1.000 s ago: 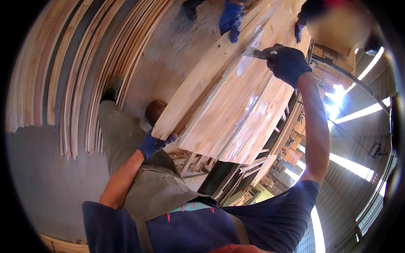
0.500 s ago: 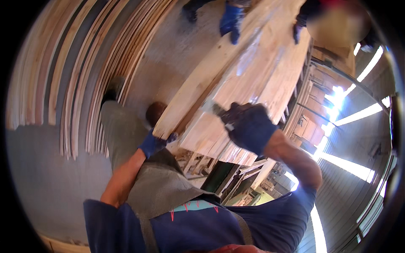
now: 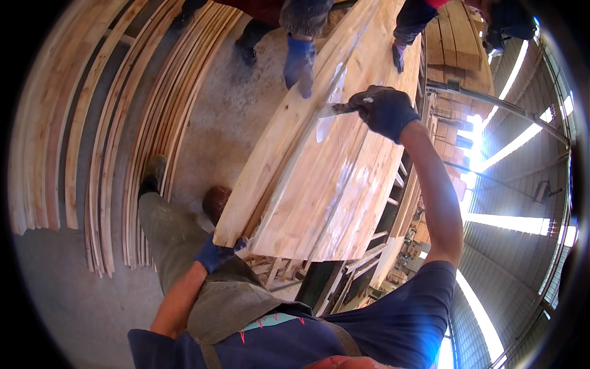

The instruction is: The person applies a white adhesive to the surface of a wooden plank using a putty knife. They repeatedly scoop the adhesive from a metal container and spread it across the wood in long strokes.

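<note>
the person is standing at a stack of pale wooden boards (image 3: 326,178) lying on a slatted rack and running away toward the far end, where two other gloved hands are resting on it, one blue glove (image 3: 299,61) at the near edge and another hand (image 3: 399,55) on the top. the left hand (image 3: 215,253), in a blue glove, is closing around the near lower corner of the stack, fingers wrapped under the end of the bottom board. the right hand (image 3: 386,111), in a dark glove, is curling tight around the handle of a small scraper-like tool (image 3: 335,111), its blade touching the top board beside a pale wet-looking smear. the boards are looking long, thin and stiff, likely springy along their length and fairly heavy as a bundle, with rough edges that could splinter; the ends and long edges are looking like the safest places to grip, one person at each end. more thin strips (image 3: 110,141) are lying in rows on the concrete floor (image 3: 227,117) to the left.
</note>
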Demonstrator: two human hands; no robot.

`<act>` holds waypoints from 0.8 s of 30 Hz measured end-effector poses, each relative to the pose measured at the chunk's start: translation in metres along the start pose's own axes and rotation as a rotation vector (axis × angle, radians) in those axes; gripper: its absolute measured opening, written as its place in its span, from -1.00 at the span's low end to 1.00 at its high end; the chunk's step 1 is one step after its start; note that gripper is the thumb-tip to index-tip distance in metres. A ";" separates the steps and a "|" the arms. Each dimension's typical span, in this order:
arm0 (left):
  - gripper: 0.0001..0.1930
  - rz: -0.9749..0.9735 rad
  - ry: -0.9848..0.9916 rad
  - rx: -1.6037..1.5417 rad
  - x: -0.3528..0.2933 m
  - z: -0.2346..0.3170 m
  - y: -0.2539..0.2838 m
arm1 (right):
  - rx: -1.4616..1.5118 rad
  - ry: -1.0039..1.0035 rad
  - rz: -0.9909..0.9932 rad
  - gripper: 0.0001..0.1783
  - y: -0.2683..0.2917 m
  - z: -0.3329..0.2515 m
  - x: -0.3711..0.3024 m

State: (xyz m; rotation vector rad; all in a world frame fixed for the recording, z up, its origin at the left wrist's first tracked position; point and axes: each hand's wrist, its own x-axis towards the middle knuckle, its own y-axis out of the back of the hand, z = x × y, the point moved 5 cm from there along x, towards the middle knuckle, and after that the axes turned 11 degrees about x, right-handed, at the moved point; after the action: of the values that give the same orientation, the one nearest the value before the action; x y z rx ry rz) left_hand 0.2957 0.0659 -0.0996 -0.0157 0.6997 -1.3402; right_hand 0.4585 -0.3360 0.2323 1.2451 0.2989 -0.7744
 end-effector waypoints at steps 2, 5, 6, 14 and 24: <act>-0.63 0.041 0.027 -0.131 -0.002 0.002 0.003 | -0.055 -0.019 0.050 -0.75 0.001 0.027 0.013; -0.68 0.037 0.018 -0.169 -0.005 0.011 0.003 | -0.149 -0.118 0.083 -0.73 0.007 0.069 0.038; -0.72 0.016 0.010 0.006 -0.012 0.040 0.010 | -0.162 -0.187 0.051 -0.72 0.010 0.074 0.047; -0.58 0.028 -0.024 0.200 -0.008 0.049 0.019 | -0.083 -0.248 0.250 -0.72 0.002 0.149 0.077; -0.62 0.009 -0.166 0.268 -0.008 0.040 0.017 | 0.842 -0.058 0.441 -0.56 -0.139 0.178 0.064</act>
State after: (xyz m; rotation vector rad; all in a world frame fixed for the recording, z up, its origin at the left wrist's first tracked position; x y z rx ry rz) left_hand 0.3290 0.0626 -0.0714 0.0899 0.3766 -1.3973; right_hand 0.3756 -0.5396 0.1498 1.9810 -0.3929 -0.5518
